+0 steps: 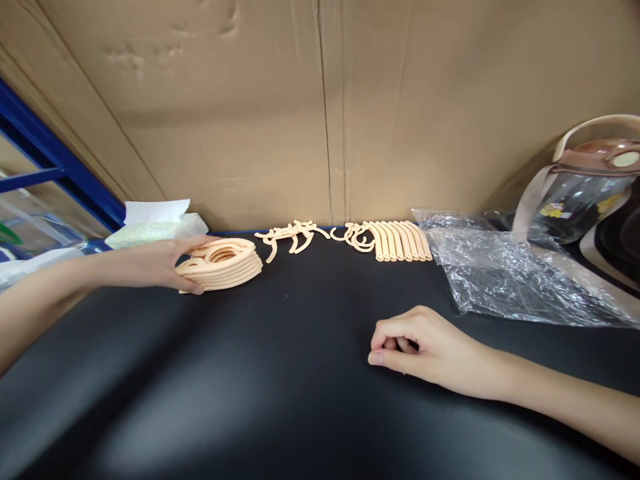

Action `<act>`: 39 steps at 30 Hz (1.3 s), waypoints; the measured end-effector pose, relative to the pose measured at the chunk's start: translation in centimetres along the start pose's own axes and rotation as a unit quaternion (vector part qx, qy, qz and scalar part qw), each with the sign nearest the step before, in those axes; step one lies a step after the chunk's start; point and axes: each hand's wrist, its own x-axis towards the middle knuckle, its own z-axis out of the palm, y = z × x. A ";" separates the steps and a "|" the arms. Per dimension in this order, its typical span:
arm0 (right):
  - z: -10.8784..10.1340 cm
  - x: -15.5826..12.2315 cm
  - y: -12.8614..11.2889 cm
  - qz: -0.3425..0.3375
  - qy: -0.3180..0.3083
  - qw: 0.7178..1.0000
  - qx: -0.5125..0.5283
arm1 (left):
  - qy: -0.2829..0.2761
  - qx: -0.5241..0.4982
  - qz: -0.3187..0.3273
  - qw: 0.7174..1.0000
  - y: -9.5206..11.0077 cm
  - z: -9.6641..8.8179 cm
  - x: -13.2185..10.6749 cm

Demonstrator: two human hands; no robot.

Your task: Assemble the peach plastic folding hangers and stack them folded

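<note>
My left hand point(155, 262) reaches in from the left and is closed around the near-left end of a neat stack of peach plastic hanger pieces point(230, 275), thumb low and fingers over the top. The stack rests on the black tabletop point(280, 373). Lower right, my right hand point(425, 347) lies on the table with its fingers curled in and thumb near the fingertips; nothing shows in it. Loose curved peach hook pieces point(295, 233) lie at the back in the middle. Right of them is a row of peach hangers point(400, 241), hooks to the left.
A clear plastic bag point(505, 267) lies crumpled at right, beside a clear drink bottle point(575, 200) with strap. A tissue pack point(155, 227) sits back left near a blue metal frame point(60, 153). A cardboard wall point(250, 120) closes off the back.
</note>
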 end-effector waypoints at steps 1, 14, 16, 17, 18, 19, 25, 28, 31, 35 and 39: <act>0.0 0.0 0.0 -0.001 0.002 1.000 0.001 | 0.004 -0.001 0.006 1.000 -0.1 0.0 0.2; 0.0 0.1 0.2 -0.012 0.006 1.000 -0.009 | 0.007 0.008 0.028 1.000 -1.1 0.1 1.4; 0.0 0.0 0.2 -0.012 0.006 1.000 -0.010 | 0.004 0.006 0.028 1.000 -1.2 0.0 1.4; 0.0 0.0 0.2 -0.013 0.005 1.000 -0.010 | 0.001 0.004 0.028 1.000 -1.2 -0.1 1.4; 0.0 0.0 0.2 -0.013 0.005 1.000 -0.011 | -0.003 0.002 0.028 1.000 -1.2 -0.2 1.4; 0.1 0.0 0.2 -0.012 0.006 1.000 -0.011 | -0.008 -0.001 0.027 1.000 -1.2 -0.2 1.4; 0.1 0.1 0.2 -0.007 0.003 1.000 -0.009 | -0.024 -0.020 0.024 0.999 -1.9 -0.2 1.7; 0.1 0.1 0.1 -0.003 0.000 1.000 -0.013 | -0.014 -0.036 0.021 0.999 -2.1 0.1 1.5; 0.0 0.1 0.1 -0.002 -0.003 1.000 -0.014 | 0.013 -0.080 0.029 0.996 -1.8 0.4 1.0; 0.0 0.1 0.1 -0.002 -0.001 1.000 -0.012 | 0.011 -0.110 0.026 0.993 -1.2 0.2 0.7; 0.0 0.1 0.0 0.001 0.000 1.000 -0.010 | 0.007 -0.085 0.035 0.996 -1.0 -0.4 1.0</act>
